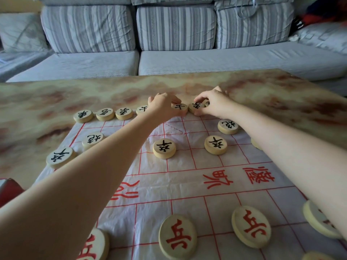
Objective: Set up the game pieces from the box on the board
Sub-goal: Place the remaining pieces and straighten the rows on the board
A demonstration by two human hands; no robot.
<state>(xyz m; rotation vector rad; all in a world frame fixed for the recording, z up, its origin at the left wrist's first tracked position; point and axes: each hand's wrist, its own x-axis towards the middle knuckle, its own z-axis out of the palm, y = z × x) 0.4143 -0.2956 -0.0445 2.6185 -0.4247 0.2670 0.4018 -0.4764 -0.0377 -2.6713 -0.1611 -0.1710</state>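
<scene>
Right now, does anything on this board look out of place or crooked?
Mostly the board sheet: it is wrinkled rather than flat, with creases near the middle, so the red grid lines bend. The leftmost black-marked piece straddles the sheet's edge, partly over the table. I see nothing spilled or broken.

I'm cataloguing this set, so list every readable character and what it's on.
"車": first back-row disc.
"馬": second disc.
"象": third disc; elephant disc in right hand.
"士": fourth disc; advisor disc in left hand.
"卒": mid-board discs.
"炮" or "砲", unclear: cannon discs.
"兵": red near discs.
"漢界", "河": red, board; rest hidden.
</scene>
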